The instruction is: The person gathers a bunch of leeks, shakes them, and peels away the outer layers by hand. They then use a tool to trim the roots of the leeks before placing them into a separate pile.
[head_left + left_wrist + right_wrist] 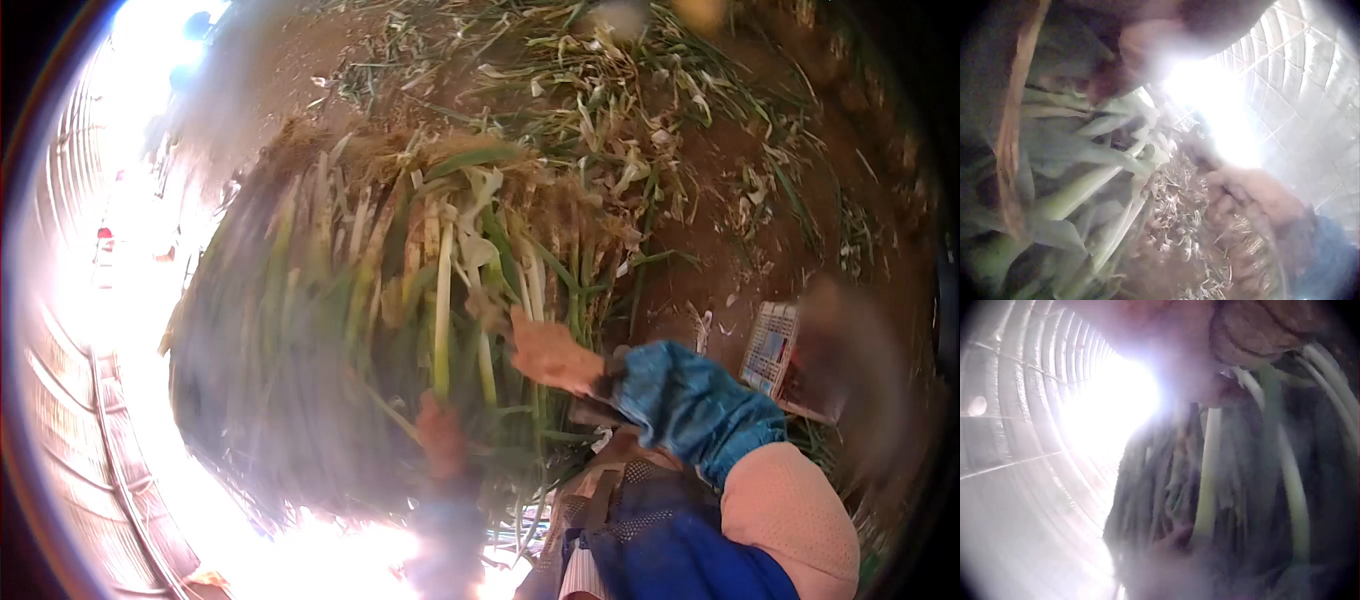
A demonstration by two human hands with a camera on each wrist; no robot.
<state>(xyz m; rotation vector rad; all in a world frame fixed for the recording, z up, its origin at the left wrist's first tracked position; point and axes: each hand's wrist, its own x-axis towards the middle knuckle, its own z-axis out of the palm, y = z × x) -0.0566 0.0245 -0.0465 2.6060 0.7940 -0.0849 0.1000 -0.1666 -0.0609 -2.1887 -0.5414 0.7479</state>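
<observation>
A large heap of long green-and-white stalks [300, 260] with brown roots fills the middle of the head view. The left hand [440, 435] grips a pale stalk [443, 300] low on its green part; in the right wrist view this hand [1175, 550] is hazy around the stalk's lower end. Higher up, the right hand [555, 355] is at the stalks with its fingers curled, pinching leafy material near the white ends. The left wrist view shows the right hand [1260, 200] beyond the stalks, and the left hand [1154, 50] close to the lens.
Loose leaves and peelings [620, 120] litter the brown ground [700, 240] beyond the heap. A white plastic crate [775, 350] lies to the right. Ribbed, glaring greenhouse sheeting [85, 430] runs along the left. The person's blue clothing [690, 555] shows at the bottom.
</observation>
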